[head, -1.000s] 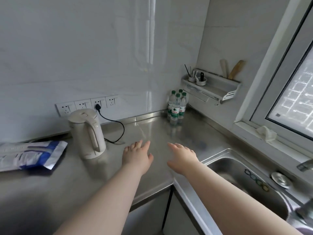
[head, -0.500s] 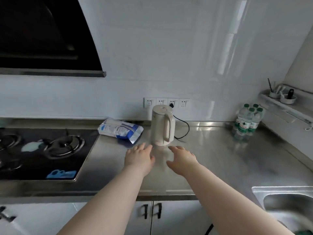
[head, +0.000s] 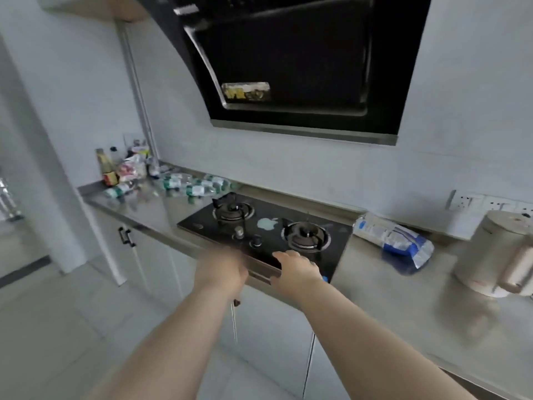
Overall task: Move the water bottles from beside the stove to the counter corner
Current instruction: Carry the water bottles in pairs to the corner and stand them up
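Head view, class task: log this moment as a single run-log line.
left hand: empty, blurred | right hand: empty, over stove front edge | water bottles: lying on counter left of stove | phase: reaching

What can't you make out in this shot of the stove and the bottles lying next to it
- Water bottles, head view: small and smeared, so the count is unclear.
- Left hand, head view: motion blur hides the fingers.
- Kettle, head view: cut off by the right edge.
- Jars and packets behind the bottles: too blurred to identify.
- Right hand: its palm faces away, over the stove edge.
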